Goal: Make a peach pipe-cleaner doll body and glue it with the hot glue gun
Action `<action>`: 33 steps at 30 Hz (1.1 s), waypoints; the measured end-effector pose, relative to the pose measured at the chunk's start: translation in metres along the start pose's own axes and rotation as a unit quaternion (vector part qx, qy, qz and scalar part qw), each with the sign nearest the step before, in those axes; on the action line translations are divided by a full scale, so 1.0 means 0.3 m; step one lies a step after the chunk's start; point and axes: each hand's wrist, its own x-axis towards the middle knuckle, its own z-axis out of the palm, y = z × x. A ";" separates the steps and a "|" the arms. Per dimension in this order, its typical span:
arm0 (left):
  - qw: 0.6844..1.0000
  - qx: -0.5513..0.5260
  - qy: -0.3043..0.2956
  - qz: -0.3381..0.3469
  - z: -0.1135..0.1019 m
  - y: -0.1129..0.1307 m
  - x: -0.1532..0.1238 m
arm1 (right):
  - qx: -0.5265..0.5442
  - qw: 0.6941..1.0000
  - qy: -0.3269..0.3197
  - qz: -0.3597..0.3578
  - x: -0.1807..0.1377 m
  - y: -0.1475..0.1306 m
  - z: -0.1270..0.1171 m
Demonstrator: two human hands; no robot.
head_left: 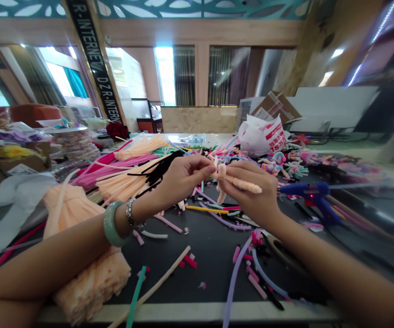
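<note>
Peach chenille wire is pinched between two bare hands over a crowded craft table: a small peach chenille-stem figure point(227, 178) sits at mid-table, just above the dark work surface point(214, 259). The left hand point(183, 178) closes thumb and fingertips tightly on the figure's left end, while the right hand point(248, 189) curls its fingers around the body, with one long peach stem pointing right from its grip. A green bangle point(112, 223) and a metal link bracelet point(132, 214) circle the left wrist. Black chenille stems point(159, 168) lie just beyond the left hand, beside fanned bundles of peach stems point(125, 184) and magenta stems point(111, 171). A folded peach bundle point(90, 287) rests near the left forearm. Short purple, pink and yellow cut pieces point(224, 218) litter the table between the arms. A blue hot glue gun point(315, 196) lies right of the right hand, and scissors point(279, 248) sit under that wrist. On the far side, a white plastic bag with red print point(260, 135) stands beside a heap of small finished figures point(286, 166).
</note>
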 end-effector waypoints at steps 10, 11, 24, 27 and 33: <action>0.992 0.082 -0.005 0.098 -0.006 -0.008 0.007 | -0.012 1.000 0.016 -0.008 0.009 0.004 -0.015; 0.991 0.087 -0.006 0.105 -0.007 -0.006 0.007 | -0.009 1.000 0.017 -0.011 0.009 0.004 -0.015; 0.991 0.083 0.009 0.102 0.006 0.028 -0.020 | -0.015 0.997 0.050 -0.053 0.007 -0.014 -0.013; 0.988 0.081 0.022 0.131 0.003 0.039 -0.023 | -0.018 0.997 0.052 -0.054 0.002 -0.016 -0.014; 0.996 0.036 0.030 0.070 0.014 0.074 -0.026 | -0.024 0.994 0.077 -0.074 -0.002 -0.010 -0.009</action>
